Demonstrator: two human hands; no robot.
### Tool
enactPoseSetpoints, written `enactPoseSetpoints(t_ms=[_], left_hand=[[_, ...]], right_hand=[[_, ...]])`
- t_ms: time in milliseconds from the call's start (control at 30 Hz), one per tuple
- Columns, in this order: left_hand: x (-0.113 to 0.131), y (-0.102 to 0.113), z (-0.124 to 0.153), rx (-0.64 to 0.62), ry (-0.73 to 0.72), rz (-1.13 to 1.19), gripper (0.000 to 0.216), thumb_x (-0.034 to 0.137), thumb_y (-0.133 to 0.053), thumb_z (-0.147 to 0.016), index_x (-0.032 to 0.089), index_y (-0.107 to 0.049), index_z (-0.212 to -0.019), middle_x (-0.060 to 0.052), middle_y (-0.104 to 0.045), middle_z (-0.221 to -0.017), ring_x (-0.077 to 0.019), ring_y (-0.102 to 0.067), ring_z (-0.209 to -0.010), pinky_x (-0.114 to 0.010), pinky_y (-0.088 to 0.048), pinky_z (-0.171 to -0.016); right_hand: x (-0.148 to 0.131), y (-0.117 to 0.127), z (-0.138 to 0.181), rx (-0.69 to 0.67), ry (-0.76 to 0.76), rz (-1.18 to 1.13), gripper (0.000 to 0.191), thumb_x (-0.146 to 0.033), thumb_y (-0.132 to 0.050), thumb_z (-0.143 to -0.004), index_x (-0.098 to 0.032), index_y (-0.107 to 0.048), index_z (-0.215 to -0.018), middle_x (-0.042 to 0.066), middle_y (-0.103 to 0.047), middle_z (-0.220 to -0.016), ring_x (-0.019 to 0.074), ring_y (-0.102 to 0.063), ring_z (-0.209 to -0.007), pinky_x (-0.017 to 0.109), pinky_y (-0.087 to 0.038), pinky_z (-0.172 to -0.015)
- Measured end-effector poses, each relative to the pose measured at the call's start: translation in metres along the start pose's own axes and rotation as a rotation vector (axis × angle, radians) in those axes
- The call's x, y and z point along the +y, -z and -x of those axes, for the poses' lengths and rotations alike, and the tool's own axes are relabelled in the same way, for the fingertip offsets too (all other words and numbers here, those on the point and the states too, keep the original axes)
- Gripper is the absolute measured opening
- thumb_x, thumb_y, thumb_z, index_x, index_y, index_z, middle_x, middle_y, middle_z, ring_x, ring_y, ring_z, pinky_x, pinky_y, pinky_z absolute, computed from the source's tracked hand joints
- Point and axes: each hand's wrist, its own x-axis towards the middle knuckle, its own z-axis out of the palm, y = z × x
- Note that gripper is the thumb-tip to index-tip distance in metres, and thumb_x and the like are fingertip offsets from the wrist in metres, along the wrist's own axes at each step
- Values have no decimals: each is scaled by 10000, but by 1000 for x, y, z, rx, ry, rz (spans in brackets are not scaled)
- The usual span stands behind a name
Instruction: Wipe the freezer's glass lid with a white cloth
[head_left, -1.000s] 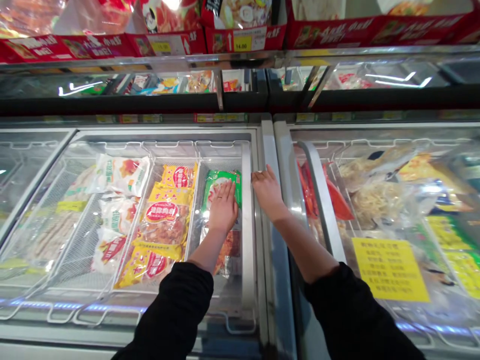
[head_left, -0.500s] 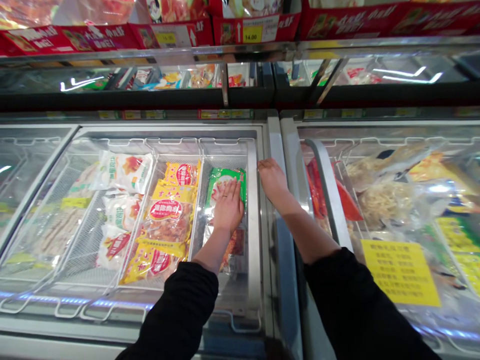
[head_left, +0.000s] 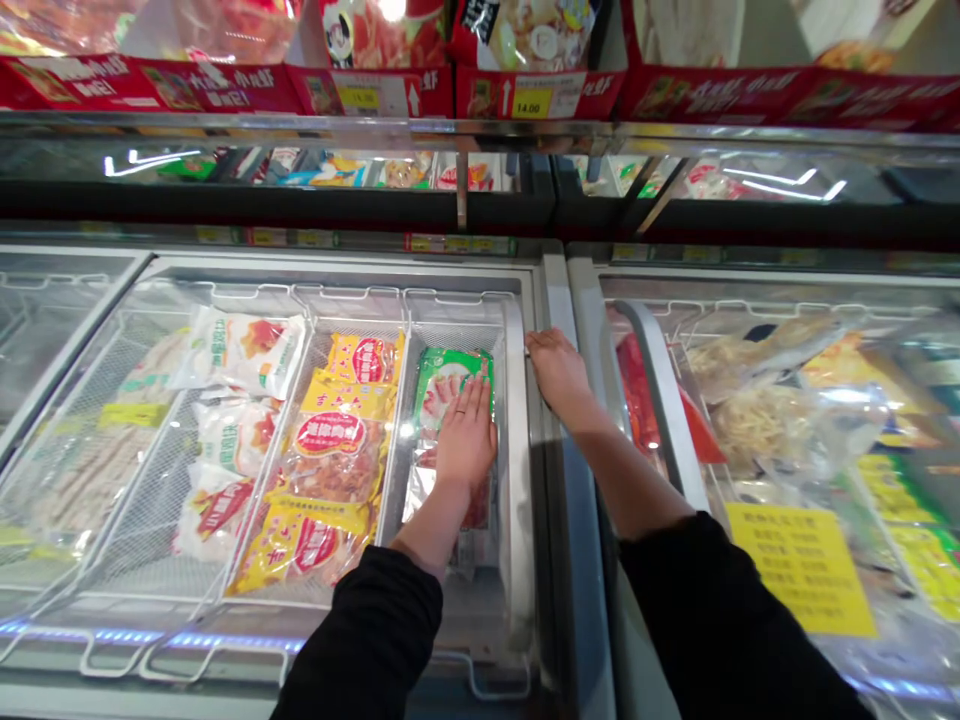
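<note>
In an open chest freezer, a green frozen-food packet [head_left: 452, 372] lies flat in the rightmost wire basket [head_left: 420, 480], its clear window showing pale pink slices. Yellow packets [head_left: 330, 440] fill the basket at its 9 o'clock. The packet's near end is hidden under my hand, its print is too small to read, and a clear packet with red contents [head_left: 478, 512] at 6 o'clock is half covered by my wrist. My left hand [head_left: 466, 440] lies palm down on the green packet, fingers straight and together, gripping nothing. At its 2 o'clock, my right hand [head_left: 559, 375] rests on the freezer frame [head_left: 559, 290], fingertips at the sliding lid's metal edge [head_left: 517, 450]. I cannot tell whether they hook it.
</note>
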Motion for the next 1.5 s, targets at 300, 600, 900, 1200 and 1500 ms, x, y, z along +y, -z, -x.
enactPoseSetpoints(t_ms=[300, 600, 900, 1200, 1500], left_hand=[[1, 0, 1, -12, -11, 15, 700, 135, -472, -1000, 82, -407, -1695, -177, -416, -1754, -290, -337, -1673, -509, -327, -1379], [1, 3, 2, -48, -1, -17, 688, 124, -463, -1010, 86, -405, -1694, -161, -375, -1778, -274, -320, -1679, -471, -343, -1376], [-1, -1, 5, -30, -16, -37, 710, 101, -473, -1001, 76, -362, -1702, -162, -379, -1779, -266, -362, -1664, -487, -374, -1362], [-27, 25, -16, -28, -138, 21, 593, 93, -492, -1004, 133, -548, -1593, -133, -557, -1672, -249, -496, -1591, -479, -434, -1329], [-72, 29, -87, -31, -38, -93, 587, 205, -436, -1094, 129, -455, -1676, -105, -427, -1759, -253, -402, -1646, -471, -380, -1355]], right_hand=[[-9, -11, 29, 7, 22, -24, 370, -89, -479, -1066, -108, -776, -1285, 176, -790, -1355, 278, -716, -1254, 450, -403, -1291], [2, -9, -20, 61, -56, 51, 408, -54, -459, -1064, -50, -729, -1370, 189, -784, -1362, 288, -706, -1263, 439, -426, -1275], [7, -5, -24, 23, -9, -16, 370, -53, -511, -1043, -106, -783, -1287, 182, -812, -1299, 262, -745, -1222, 435, -411, -1286], [21, 0, -120, -72, -150, 44, 407, -28, -457, -1044, -75, -763, -1308, 208, -803, -1307, 263, -750, -1248, 441, -388, -1297], [50, -1, -123, -116, 16, -9, 440, -64, -496, -1041, -163, -739, -1393, 154, -766, -1429, 242, -725, -1312, 421, -369, -1313]])
